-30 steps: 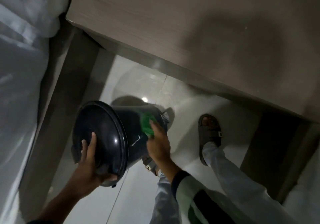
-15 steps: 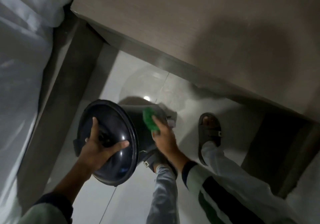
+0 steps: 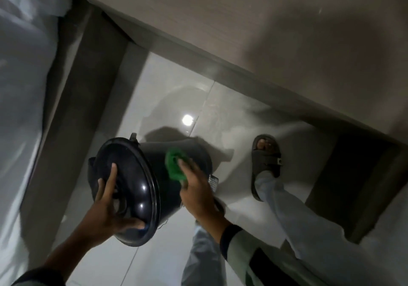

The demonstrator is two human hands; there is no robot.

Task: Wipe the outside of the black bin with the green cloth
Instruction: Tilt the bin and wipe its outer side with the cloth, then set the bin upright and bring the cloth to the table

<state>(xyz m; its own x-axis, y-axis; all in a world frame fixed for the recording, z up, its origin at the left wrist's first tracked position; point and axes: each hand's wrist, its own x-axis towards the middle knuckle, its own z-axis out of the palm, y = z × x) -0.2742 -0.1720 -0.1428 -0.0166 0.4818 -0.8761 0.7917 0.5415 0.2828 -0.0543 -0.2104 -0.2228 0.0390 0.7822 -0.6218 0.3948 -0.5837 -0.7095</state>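
Observation:
The black bin (image 3: 154, 155) is held tilted on its side above the white tiled floor, its round glossy lid (image 3: 130, 175) facing me. My left hand (image 3: 108, 210) is spread over the lid, thumb hooked at its lower rim. My right hand (image 3: 196, 193) presses the green cloth (image 3: 174, 167) flat against the bin's side wall, fingers on top of the cloth. The bin's base is hidden behind my right hand.
A pale wooden desk or cabinet (image 3: 265, 31) overhangs at top right. A grey bed frame (image 3: 72, 131) with white bedding (image 3: 19, 87) runs along the left. My sandalled foot (image 3: 266, 159) stands on the tiles (image 3: 172, 91) right of the bin.
My right hand has slid the green cloth along the bin's side toward the lid. My left hand shifted from the lid's lower edge to a spread grip across its face.

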